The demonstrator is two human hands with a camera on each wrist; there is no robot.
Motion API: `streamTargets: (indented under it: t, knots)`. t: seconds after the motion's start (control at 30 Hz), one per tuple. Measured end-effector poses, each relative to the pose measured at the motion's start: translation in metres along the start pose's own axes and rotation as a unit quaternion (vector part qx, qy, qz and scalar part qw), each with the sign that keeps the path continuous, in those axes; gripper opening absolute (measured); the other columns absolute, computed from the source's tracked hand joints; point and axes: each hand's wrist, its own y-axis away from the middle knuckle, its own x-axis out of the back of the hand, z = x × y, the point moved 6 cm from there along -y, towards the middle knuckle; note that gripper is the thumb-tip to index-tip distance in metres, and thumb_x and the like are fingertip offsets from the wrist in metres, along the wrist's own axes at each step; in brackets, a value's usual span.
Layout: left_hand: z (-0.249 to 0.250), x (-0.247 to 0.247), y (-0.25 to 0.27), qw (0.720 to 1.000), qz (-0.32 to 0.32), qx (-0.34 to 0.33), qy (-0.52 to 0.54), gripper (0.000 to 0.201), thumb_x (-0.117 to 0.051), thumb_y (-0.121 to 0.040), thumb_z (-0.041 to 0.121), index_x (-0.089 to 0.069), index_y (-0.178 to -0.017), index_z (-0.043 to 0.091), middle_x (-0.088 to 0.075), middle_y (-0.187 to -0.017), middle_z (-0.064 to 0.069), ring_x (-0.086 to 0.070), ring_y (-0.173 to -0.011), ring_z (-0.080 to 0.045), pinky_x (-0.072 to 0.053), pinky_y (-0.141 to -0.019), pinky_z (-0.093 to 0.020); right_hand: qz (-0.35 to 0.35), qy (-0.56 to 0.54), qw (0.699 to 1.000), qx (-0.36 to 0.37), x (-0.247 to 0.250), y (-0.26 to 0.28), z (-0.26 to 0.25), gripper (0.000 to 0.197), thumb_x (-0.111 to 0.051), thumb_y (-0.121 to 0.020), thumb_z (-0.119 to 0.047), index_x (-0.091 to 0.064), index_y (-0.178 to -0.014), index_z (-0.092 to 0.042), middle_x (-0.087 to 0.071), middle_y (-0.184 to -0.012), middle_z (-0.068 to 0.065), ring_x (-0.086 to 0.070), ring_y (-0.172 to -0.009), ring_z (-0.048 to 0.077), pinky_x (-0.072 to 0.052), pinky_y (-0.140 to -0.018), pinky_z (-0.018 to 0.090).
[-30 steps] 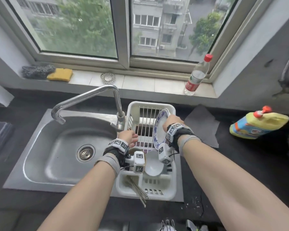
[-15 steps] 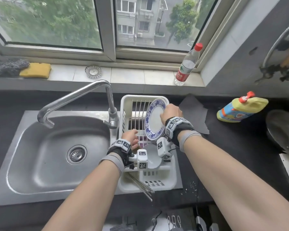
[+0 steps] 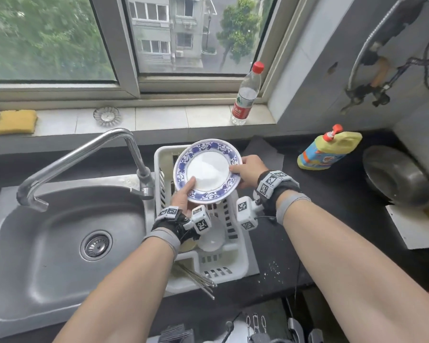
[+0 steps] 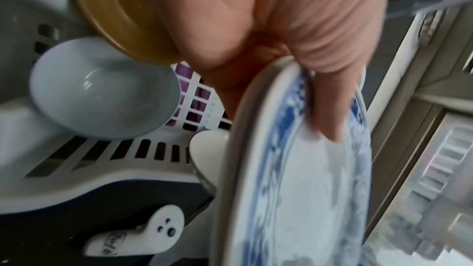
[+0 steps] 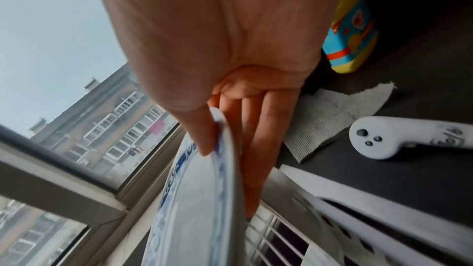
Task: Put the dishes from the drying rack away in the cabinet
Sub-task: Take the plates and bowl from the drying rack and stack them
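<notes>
A white plate with a blue floral rim (image 3: 207,170) is held above the white plastic drying rack (image 3: 235,264), its face turned up toward me. My left hand (image 3: 183,194) pinches its near-left edge, thumb on the face (image 4: 325,108). My right hand (image 3: 245,169) pinches its right edge, thumb on the rim and fingers behind (image 5: 256,149). In the rack lie a white bowl (image 3: 212,235), a yellowish dish (image 4: 107,17) and metal chopsticks (image 3: 201,280). No cabinet is in view.
The steel sink (image 3: 60,243) and its tap (image 3: 89,149) lie left of the rack. A grey cloth (image 3: 263,149), a yellow detergent bottle (image 3: 330,147) and a dark pan (image 3: 396,177) sit on the black counter to the right. A water bottle (image 3: 247,95) stands on the sill.
The plate stood upright in the rack under my right hand. It has come up out of the rack and tilted face-up, and my left hand has moved from the rack to the plate's edge.
</notes>
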Motion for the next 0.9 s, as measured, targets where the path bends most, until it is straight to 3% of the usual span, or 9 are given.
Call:
streamTargets:
  t: [0.1, 0.17, 0.27, 0.37, 0.47, 0.57, 0.67, 0.8, 0.9]
  knots:
    - [0.018, 0.008, 0.014, 0.999, 0.005, -0.017, 0.041, 0.049, -0.067, -0.092, 0.019, -0.054, -0.134, -0.002, -0.068, -0.12, -0.031, -0.069, -0.107, -0.045, -0.051, -0.096, -0.065, -0.055, -0.051, 0.997, -0.009, -0.02, -0.007, -0.003, 0.025, -0.066, -0.092, -0.011, -0.064, -0.112, 0.005, -0.072, -0.1, 0.023, -0.073, -0.078, 0.03, -0.062, -0.068, 0.041]
    - [0.025, 0.018, 0.02, 0.998, 0.036, -0.017, 0.049, 0.04, -0.064, -0.094, 0.015, -0.057, -0.129, -0.002, -0.074, -0.104, -0.029, -0.074, -0.09, -0.043, -0.056, -0.085, -0.06, -0.062, -0.01, 0.998, 0.014, -0.033, -0.014, -0.005, 0.03, -0.066, -0.092, -0.027, -0.068, -0.107, -0.002, -0.075, -0.093, 0.015, -0.074, -0.078, 0.026, -0.062, -0.073, 0.042]
    - [0.035, 0.038, 0.026, 0.992, 0.098, -0.032, 0.075, 0.032, -0.067, -0.092, 0.011, -0.061, -0.122, 0.003, -0.073, -0.101, -0.025, -0.074, -0.081, -0.039, -0.061, -0.067, -0.055, 0.03, 0.119, 0.991, 0.056, -0.035, -0.024, -0.009, 0.054, -0.055, -0.084, -0.065, -0.064, -0.087, -0.012, -0.066, -0.08, 0.001, -0.063, -0.072, 0.021, -0.054, -0.076, 0.037]
    - [0.04, 0.059, 0.031, 0.983, 0.165, -0.051, 0.067, 0.042, -0.074, -0.084, 0.007, -0.064, -0.124, 0.001, -0.073, -0.11, -0.028, -0.073, -0.094, -0.045, -0.058, -0.077, -0.064, 0.112, 0.172, 0.978, 0.041, -0.032, -0.028, -0.006, 0.074, -0.053, -0.075, -0.077, -0.053, -0.114, -0.014, -0.056, -0.111, 0.006, -0.06, -0.098, 0.028, -0.048, -0.087, 0.039]
    - [0.033, 0.074, 0.033, 0.975, 0.211, -0.059, 0.048, 0.04, -0.076, -0.082, 0.006, -0.065, -0.12, -0.001, -0.074, -0.106, -0.029, -0.074, -0.091, -0.045, -0.056, -0.08, -0.067, 0.09, 0.238, 0.967, 0.008, -0.044, -0.036, 0.008, 0.079, -0.059, -0.077, -0.067, -0.043, -0.129, -0.009, -0.054, -0.126, 0.015, -0.06, -0.108, 0.037, -0.05, -0.09, 0.045]
    - [0.022, 0.086, 0.03, 0.969, 0.234, -0.058, 0.045, 0.039, -0.076, -0.082, 0.009, -0.065, -0.119, 0.001, -0.074, -0.104, -0.029, -0.074, -0.088, -0.045, -0.056, -0.079, -0.068, 0.065, 0.28, 0.958, -0.007, -0.052, -0.037, 0.02, 0.047, -0.053, -0.091, -0.036, -0.036, -0.124, -0.008, -0.061, -0.119, 0.02, -0.063, -0.105, 0.042, -0.051, -0.09, 0.048]
    - [0.016, 0.094, 0.024, 0.968, 0.243, -0.048, 0.037, 0.036, -0.075, -0.084, 0.009, -0.065, -0.117, 0.002, -0.074, -0.105, -0.028, -0.074, -0.09, -0.045, -0.056, -0.08, -0.067, 0.07, 0.308, 0.949, 0.0, -0.05, -0.038, 0.014, 0.038, -0.05, -0.094, -0.022, -0.036, -0.125, -0.006, -0.062, -0.12, 0.02, -0.062, -0.108, 0.041, -0.049, -0.087, 0.045]
    - [0.011, 0.099, 0.017, 0.967, 0.247, -0.054, 0.036, 0.036, -0.076, -0.082, 0.01, -0.066, -0.116, 0.002, -0.074, -0.106, -0.026, -0.073, -0.092, -0.045, -0.056, -0.083, -0.067, 0.087, 0.342, 0.936, 0.004, -0.032, -0.031, -0.001, 0.038, -0.047, -0.093, -0.017, -0.042, -0.13, -0.009, -0.062, -0.124, 0.017, -0.06, -0.112, 0.038, -0.046, -0.082, 0.041]
    - [0.002, 0.102, 0.015, 0.963, 0.261, -0.045, 0.054, 0.041, -0.077, -0.079, 0.013, -0.065, -0.118, 0.005, -0.074, -0.108, -0.025, -0.073, -0.09, -0.045, -0.056, -0.08, -0.068, 0.098, 0.333, 0.938, 0.021, -0.012, -0.023, -0.01, 0.039, -0.042, -0.093, -0.02, -0.047, -0.132, -0.016, -0.062, -0.124, 0.015, -0.06, -0.111, 0.037, -0.046, -0.086, 0.041]
